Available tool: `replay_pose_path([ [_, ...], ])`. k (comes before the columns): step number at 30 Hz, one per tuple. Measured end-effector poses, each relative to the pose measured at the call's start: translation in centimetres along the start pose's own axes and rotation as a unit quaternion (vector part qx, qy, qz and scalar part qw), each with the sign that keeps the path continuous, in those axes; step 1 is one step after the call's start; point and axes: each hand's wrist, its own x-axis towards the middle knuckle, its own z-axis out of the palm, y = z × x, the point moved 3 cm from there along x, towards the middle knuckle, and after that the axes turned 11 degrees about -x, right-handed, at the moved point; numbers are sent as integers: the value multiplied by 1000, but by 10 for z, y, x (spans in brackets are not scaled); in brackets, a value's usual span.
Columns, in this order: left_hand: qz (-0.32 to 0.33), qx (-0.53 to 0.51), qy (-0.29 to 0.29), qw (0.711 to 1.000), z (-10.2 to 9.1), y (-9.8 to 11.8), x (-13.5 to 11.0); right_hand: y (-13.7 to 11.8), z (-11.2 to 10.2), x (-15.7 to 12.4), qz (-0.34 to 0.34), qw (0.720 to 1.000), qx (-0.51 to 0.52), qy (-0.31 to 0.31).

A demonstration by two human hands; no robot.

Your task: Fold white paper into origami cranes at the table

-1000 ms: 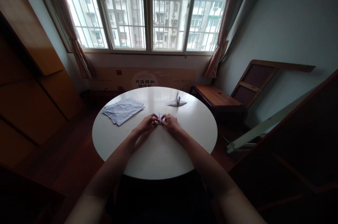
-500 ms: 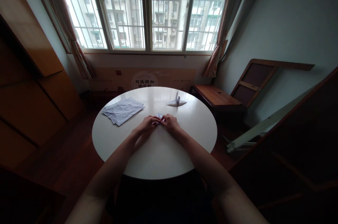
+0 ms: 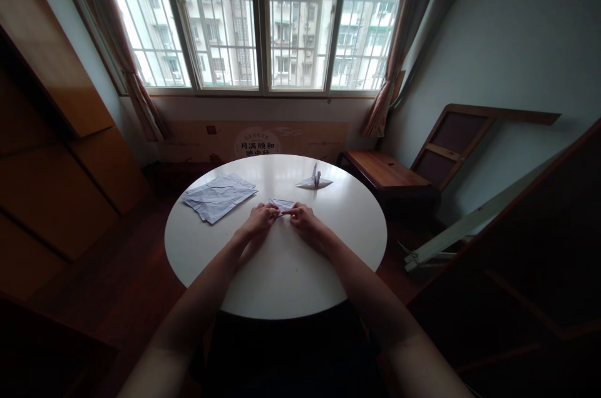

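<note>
My left hand (image 3: pixel 260 220) and my right hand (image 3: pixel 300 217) meet over the middle of a round white table (image 3: pixel 282 273). Both pinch a small folded piece of pale paper (image 3: pixel 280 204) that now spreads flat between and just beyond the fingertips. A finished paper crane (image 3: pixel 315 179) stands farther back on the table, to the right of my hands. A loose stack of creased paper sheets (image 3: pixel 217 194) lies to the left, apart from my left hand.
A barred window (image 3: pixel 260 16) with curtains fills the far wall. A low wooden bench (image 3: pixel 385 173) and a leaning wooden frame (image 3: pixel 457 138) stand to the right. Wooden cabinets (image 3: pixel 56 154) line the left. A pale long board (image 3: pixel 474 223) leans at the right.
The folded paper between my fingers has opened out wider and flatter toward the far side. Both hands stayed in nearly the same place.
</note>
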Motion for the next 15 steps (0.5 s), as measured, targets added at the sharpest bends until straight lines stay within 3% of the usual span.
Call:
replay_pose_path([
  [8,1,-38,13,999,6,-9,5,1,4,2,8,999,-29,-29],
  [15,3,-30,6,1000,4,-3,3,14,-3,1,106,994,-34,-19],
])
